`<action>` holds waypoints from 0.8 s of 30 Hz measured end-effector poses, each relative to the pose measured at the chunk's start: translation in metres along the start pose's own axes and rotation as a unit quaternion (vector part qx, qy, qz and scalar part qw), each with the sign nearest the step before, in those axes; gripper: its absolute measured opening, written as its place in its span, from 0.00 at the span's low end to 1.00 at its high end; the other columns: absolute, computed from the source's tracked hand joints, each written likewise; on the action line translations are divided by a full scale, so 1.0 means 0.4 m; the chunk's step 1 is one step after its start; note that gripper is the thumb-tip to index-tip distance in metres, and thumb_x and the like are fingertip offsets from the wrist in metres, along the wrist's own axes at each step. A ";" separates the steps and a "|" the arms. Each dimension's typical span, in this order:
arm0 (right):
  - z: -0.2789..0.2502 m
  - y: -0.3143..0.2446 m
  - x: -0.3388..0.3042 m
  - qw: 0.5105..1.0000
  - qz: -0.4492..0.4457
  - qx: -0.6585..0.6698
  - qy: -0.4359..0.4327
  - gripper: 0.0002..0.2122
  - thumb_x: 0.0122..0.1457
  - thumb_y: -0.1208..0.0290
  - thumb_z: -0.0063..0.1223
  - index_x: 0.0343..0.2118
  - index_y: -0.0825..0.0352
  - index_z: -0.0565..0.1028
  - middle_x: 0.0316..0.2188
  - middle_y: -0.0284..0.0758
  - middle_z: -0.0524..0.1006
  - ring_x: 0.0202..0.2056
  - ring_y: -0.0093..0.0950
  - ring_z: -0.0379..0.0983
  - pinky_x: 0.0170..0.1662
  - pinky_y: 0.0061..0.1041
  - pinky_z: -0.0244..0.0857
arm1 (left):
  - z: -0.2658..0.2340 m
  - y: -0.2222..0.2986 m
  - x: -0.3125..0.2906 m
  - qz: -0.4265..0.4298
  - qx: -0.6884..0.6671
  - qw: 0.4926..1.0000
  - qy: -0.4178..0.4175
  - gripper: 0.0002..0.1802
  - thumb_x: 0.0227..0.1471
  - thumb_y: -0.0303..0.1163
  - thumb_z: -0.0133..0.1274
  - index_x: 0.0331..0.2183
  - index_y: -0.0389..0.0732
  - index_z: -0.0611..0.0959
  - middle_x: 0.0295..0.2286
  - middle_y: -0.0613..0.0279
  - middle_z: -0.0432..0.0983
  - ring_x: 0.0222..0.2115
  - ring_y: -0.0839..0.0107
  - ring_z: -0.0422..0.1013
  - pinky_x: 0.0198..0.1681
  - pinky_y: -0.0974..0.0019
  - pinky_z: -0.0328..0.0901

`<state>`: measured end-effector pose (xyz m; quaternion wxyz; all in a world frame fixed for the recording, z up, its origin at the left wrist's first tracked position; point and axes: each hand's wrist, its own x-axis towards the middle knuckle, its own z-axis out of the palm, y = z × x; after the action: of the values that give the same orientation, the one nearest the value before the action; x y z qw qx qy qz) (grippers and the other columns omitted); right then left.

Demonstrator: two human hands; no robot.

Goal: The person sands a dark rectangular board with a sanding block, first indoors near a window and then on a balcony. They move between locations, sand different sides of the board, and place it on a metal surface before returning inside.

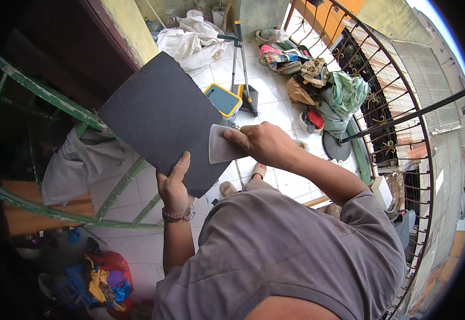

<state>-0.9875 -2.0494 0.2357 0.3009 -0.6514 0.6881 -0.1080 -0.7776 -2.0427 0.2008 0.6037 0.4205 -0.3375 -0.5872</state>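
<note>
My left hand [174,184] grips the lower edge of a flat, dark grey slab [158,112], its thumb on the upper face and its fingers underneath. The slab is held up and tilted, with a rough right edge and a cut-off lower corner. In my right hand [262,144] is a thin, pale grey scraper blade [221,148], pinched with the thumb on top. The blade overlaps the slab's right side, and its wide edge lies against or just over the surface; contact is hard to tell. A beaded bracelet [177,216] circles my left wrist.
A green metal frame [56,98] stands at the left, near a grey cloth [77,162]. Beyond the slab are a yellow-rimmed bucket [224,100] and a long-handled dustpan [249,101]. Bags [344,93] line the curved railing [411,101] at the right.
</note>
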 end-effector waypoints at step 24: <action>0.002 0.038 0.074 0.997 0.027 0.074 0.004 0.29 0.66 0.42 0.35 0.34 0.66 0.81 0.24 0.46 0.79 0.29 0.44 0.78 0.36 0.41 0.70 | 0.004 -0.005 -0.013 -0.001 0.016 0.999 0.033 0.22 0.50 0.23 0.55 0.48 0.28 0.73 0.44 0.51 0.73 0.43 0.66 0.72 0.49 0.67 0.67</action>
<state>-0.9987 -2.0757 0.2188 0.3484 -0.6083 0.6965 -0.1531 -0.7804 -2.0378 0.2001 0.6076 0.4497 -0.3261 -0.5677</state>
